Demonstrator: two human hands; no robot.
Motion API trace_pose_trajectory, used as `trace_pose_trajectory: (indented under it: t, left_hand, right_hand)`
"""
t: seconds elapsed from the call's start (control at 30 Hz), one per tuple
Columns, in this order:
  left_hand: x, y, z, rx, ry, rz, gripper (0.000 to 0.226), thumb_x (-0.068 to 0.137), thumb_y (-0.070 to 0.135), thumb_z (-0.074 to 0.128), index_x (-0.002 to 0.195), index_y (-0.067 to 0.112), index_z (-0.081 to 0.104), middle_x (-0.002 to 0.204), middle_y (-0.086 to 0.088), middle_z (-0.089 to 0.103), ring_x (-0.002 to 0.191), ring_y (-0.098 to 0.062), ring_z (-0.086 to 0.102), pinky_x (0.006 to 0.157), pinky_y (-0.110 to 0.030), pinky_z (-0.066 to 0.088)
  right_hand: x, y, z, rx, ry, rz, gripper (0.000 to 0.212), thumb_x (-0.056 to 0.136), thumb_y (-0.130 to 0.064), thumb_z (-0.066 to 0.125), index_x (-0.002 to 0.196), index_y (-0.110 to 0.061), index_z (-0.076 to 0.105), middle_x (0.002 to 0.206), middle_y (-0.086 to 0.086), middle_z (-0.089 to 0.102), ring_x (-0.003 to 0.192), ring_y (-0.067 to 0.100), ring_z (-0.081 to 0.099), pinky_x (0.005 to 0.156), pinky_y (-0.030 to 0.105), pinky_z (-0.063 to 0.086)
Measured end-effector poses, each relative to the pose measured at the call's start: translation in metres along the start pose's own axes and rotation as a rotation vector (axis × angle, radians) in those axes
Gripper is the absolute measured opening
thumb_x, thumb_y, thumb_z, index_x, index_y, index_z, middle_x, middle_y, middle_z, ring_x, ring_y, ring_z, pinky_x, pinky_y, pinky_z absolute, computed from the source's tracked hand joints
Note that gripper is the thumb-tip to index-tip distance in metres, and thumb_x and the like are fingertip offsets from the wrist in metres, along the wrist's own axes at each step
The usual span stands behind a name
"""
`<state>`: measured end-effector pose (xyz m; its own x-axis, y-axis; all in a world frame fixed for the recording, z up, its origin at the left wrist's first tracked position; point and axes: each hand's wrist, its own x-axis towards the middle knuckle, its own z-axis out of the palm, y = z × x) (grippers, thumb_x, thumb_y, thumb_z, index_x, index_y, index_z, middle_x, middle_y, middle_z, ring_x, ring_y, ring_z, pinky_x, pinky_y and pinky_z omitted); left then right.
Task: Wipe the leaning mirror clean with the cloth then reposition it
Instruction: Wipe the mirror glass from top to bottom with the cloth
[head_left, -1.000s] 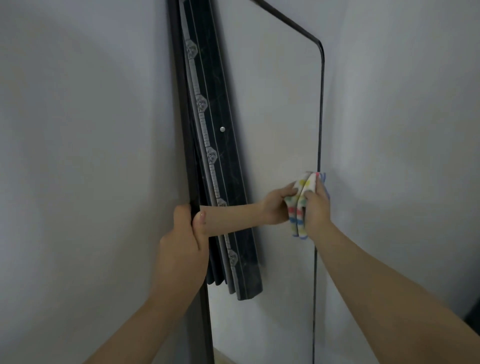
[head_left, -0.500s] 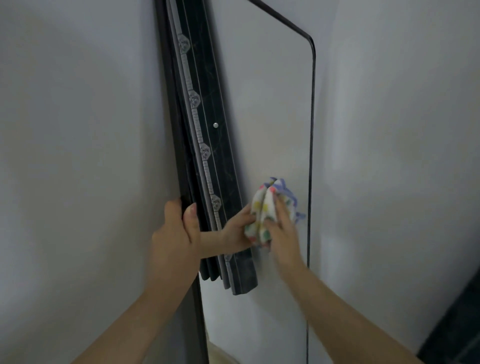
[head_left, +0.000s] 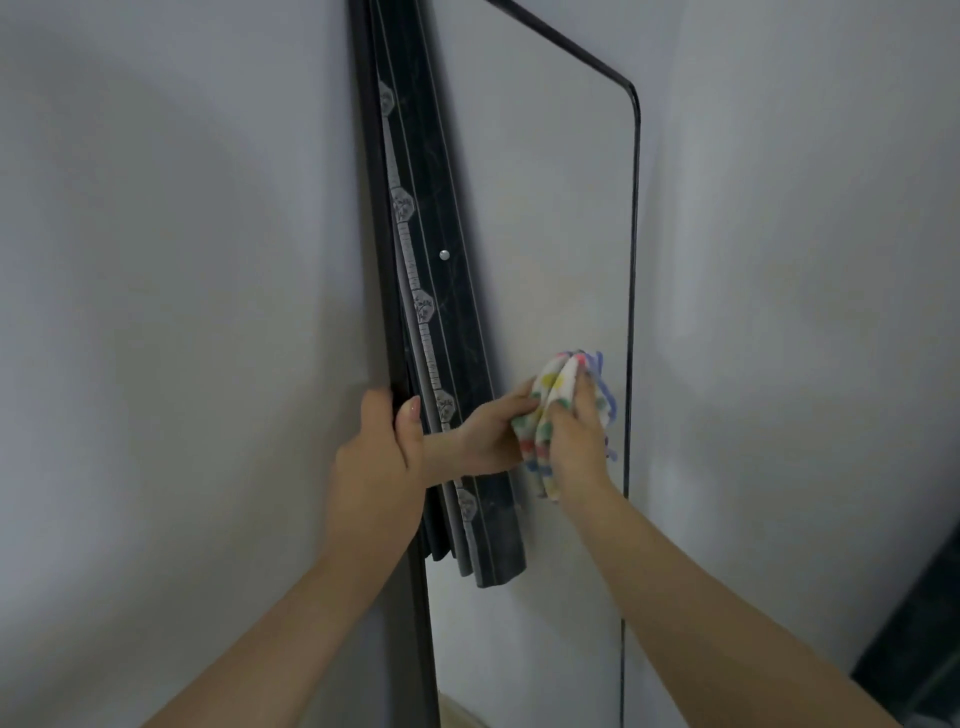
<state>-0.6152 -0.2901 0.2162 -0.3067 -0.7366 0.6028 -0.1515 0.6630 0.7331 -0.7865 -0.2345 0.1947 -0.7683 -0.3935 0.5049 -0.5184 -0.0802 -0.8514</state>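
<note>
We find no word, number, brand or sign that we can read. The dark panel (head_left: 452, 332) showing in the mirror (head_left: 545, 234), just above the left hand (head_left: 376, 467), carries a row of pale hexagonal emblems (head_left: 422, 306) joined by a strip of fine ruler-like ticks. Any letters or figures there are too small and blurred for us to read. The cloth (head_left: 556, 384) in the right hand (head_left: 576, 447) bears only coloured spots and stripes.
</note>
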Motion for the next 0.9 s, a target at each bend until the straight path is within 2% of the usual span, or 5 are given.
trace_pose_trajectory:
  t: [0.13,0.3,0.5,0.67,0.9]
  left_hand:
    - [-0.001,-0.002,-0.001,-0.018,-0.010,-0.007,0.018,0.094,0.028,0.036,0.086,0.012,0.038,0.055,0.000,0.044,0.048,-0.018,0.045,0.042,-0.026,0.028]
    - [-0.004,-0.003,-0.003,0.028,-0.039,0.036,0.014,0.095,0.027,0.034,0.088,0.016,0.037,0.059,0.004,0.044,0.052,-0.009,0.044,0.044,-0.022,0.030]
    - [-0.002,-0.005,-0.005,-0.027,-0.053,-0.006,0.022,0.096,0.031,0.032,0.084,0.013,0.038,0.059,0.001,0.048,0.054,-0.020,0.049,0.047,-0.026,0.034]
    - [-0.005,-0.001,-0.007,-0.004,-0.056,0.025,0.017,0.096,0.027,0.033,0.086,0.014,0.038,0.059,0.002,0.044,0.051,-0.011,0.044,0.047,-0.025,0.032]
    - [-0.004,-0.004,-0.008,-0.032,-0.072,0.013,0.021,0.095,0.030,0.034,0.086,0.012,0.039,0.059,0.001,0.048,0.055,-0.023,0.049,0.048,-0.032,0.033]
  right_hand:
    - [-0.053,-0.020,0.021,-0.059,-0.270,-0.314,0.056,0.089,-0.021,0.041,0.144,-0.023,0.028,0.144,-0.011,0.025,0.136,0.001,0.019,0.115,0.022,0.015]
    - [0.003,0.004,-0.006,-0.119,-0.069,-0.048,0.045,0.092,-0.022,0.047,0.135,-0.035,0.039,0.141,0.001,0.045,0.129,0.027,0.044,0.104,0.052,0.039]
    - [-0.072,-0.030,0.020,-0.251,-0.389,-0.492,0.050,0.096,-0.025,0.032,0.144,-0.031,0.018,0.146,-0.013,0.024,0.139,0.007,0.016,0.115,0.022,0.016]
    - [-0.031,-0.064,0.008,-0.090,-0.150,-0.225,0.048,0.101,-0.009,0.025,0.148,-0.007,0.017,0.133,-0.002,0.036,0.090,0.000,0.039,0.078,0.019,0.042]
    - [-0.055,-0.013,0.014,-0.279,-0.393,-0.460,0.057,0.091,-0.010,0.038,0.144,-0.029,0.028,0.151,-0.001,0.031,0.142,0.021,0.023,0.116,0.045,0.022]
